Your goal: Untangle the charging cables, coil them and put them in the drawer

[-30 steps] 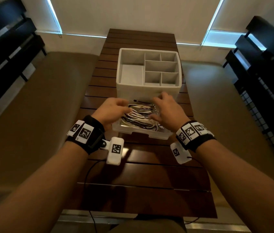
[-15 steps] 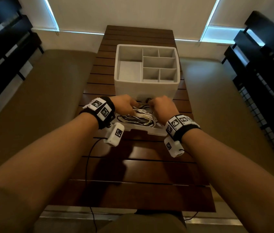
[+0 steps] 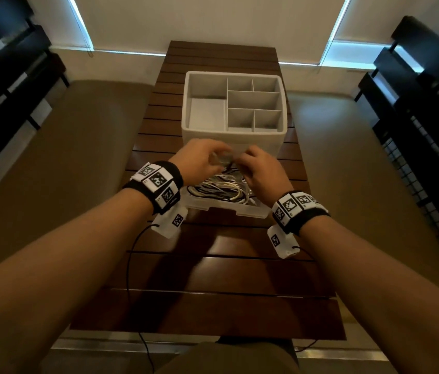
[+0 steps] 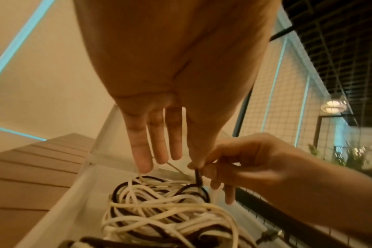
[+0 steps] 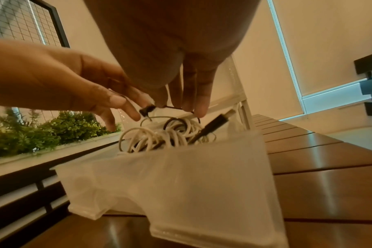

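Basically no readable brand text anywhere; only black-and-white square marker codes on the wristbands point(image 3: 159, 182), no letters legible. Tangled cables point(image 3: 221, 188), white and black strands looped over each other, sit in a translucent plastic drawer point(image 3: 229, 210) at centre frame on the brown slatted counter point(image 3: 213, 265), just in front of a white divided organizer box point(image 3: 233, 103). Left wrist view shows the heap point(image 4: 159, 209) as mostly cream-white loops with a few black ones woven through. Right hand point(image 3: 260, 174) pinches a thin black cable point(image 4: 198, 177) between thumb and forefinger, lifting it up from the pile; other fingers point(image 4: 229, 196) hang down loosely. Left hand point(image 3: 199, 160) is above the far end of the drawer, fingers point(image 4: 142, 151) straight and pointing down, fingertips at a white strand; thumb tip meets the right hand's pinch, whether it also grips the black cable I cannot tell. Right wrist view: a small black plug point(image 5: 146, 109) near the fingertips, and a black connector with a metal end point(image 5: 219, 122) sticking up tilted out of the pile. Green plants point(image 5: 42, 130) at left of that view.
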### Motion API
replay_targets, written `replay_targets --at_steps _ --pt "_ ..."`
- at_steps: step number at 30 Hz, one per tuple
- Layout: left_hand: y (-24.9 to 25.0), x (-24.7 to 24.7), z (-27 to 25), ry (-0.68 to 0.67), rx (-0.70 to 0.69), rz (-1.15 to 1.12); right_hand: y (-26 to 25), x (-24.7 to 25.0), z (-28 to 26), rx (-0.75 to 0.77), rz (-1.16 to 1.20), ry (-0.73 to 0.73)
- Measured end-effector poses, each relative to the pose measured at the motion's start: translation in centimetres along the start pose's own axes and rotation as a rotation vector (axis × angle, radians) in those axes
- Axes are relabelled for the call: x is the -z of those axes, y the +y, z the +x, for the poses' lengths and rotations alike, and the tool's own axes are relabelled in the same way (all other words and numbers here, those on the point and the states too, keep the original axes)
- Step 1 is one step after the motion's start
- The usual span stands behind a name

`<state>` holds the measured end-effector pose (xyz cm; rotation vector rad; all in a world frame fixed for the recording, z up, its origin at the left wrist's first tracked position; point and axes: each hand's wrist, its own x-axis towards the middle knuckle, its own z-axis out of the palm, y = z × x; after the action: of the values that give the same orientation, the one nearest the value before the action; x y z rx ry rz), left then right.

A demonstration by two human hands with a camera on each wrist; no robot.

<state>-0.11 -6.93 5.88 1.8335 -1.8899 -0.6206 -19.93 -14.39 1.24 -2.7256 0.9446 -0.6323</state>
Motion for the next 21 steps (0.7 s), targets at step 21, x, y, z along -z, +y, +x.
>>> replay_targets --at_steps 21 --pt "-1.1 -1.1 1.2 -0.543 0.129 0.272 -1.0 0.7 0.7 0.009 -0.086 -0.551"
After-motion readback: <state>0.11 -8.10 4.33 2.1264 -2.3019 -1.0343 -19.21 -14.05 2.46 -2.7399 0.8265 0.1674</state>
